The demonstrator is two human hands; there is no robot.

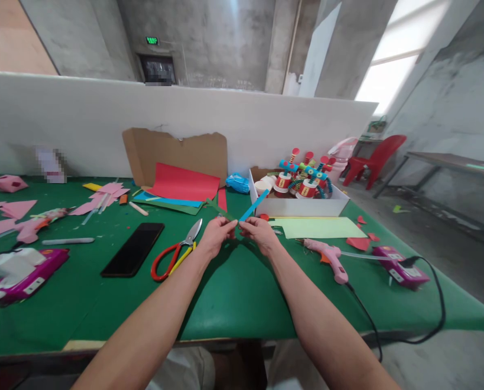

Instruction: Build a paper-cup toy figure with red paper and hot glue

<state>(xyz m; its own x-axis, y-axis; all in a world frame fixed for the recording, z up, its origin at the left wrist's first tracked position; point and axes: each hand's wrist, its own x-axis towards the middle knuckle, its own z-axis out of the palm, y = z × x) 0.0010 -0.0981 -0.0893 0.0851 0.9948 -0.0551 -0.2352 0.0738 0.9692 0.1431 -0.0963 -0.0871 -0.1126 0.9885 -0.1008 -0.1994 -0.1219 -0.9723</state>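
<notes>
My left hand (218, 234) is closed in a pinch on a green paper strip (217, 209), whose free end points up and left. My right hand (260, 232) pinches a blue paper strip (256, 203) that slants up and right. The fingertips of both hands meet just above the table, where the two strips come together; fingers hide how the ends lie. Left of my left hand lie scissors (179, 252) with red and yellow handles, blades apart. A sheet of pale green paper (323, 227) lies right of my right hand.
A white box (307, 206) holds several paper-cup figures (308, 187). Red paper (185, 183) leans on cardboard (176, 146). A phone (134, 249), pink glue guns (327, 257) (32, 227) and purple power strips (402, 268) (34, 276) lie around, with a cable over the front edge.
</notes>
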